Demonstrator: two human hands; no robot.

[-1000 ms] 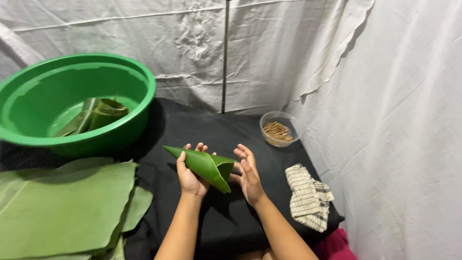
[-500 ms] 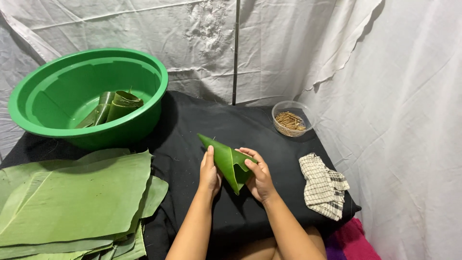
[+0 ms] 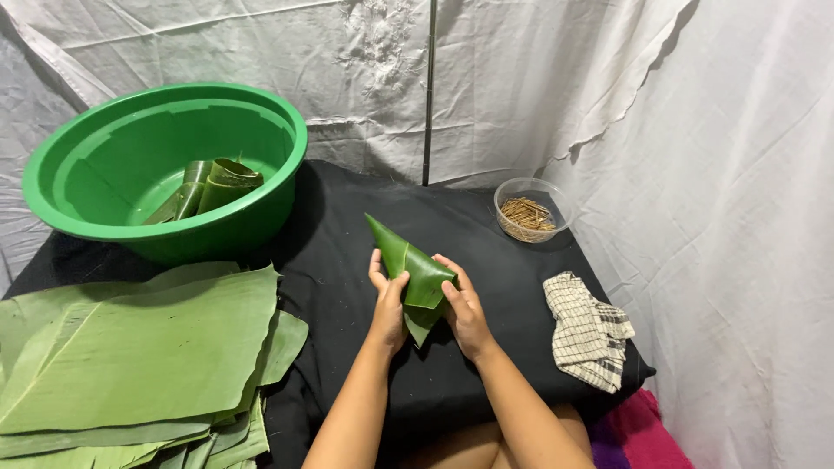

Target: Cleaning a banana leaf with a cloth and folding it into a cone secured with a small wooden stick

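I see both hands, left [image 3: 388, 300] and right [image 3: 463, 306], gripping a half-folded leaf cone [image 3: 410, 271]; two finished cones [image 3: 204, 187] in basin [image 3: 165, 161], stack of flat leaves [image 3: 130, 347] left.

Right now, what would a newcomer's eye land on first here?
The leaf cone at centre, held between the left hand and right hand over the black cloth. Next, the big green basin at back left, and the leaf stack in front of it.

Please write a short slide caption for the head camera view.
Both hands, left and right, hold a folded green leaf cone over a black cloth.
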